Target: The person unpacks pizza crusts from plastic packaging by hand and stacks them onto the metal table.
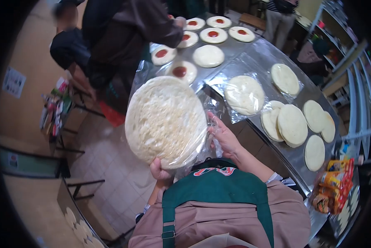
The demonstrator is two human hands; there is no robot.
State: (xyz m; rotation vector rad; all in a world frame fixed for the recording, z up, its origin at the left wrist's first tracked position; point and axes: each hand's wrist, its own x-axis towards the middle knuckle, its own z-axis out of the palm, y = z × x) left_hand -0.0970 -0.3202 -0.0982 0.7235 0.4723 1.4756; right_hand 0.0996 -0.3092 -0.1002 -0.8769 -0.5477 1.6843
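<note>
A large round pizza base (165, 122) is held up in front of my chest, its pale, rough, pitted face toward me. At its lower edge my left hand (158, 170) is closed, thumb on the near face; its other fingers are hidden behind. A clear plastic bag (211, 144) covers the base's lower right part. My right hand (222, 134) pinches the crumpled bag beside the base's right edge.
On the metal table (251, 58) lie several bases with red sauce (213, 35). A bagged base (244, 95) and stacked plain bases (292, 125) lie to the right. Packaged food (336, 182) is at the near right corner. A co-worker's sleeve (162, 22) reaches over the table.
</note>
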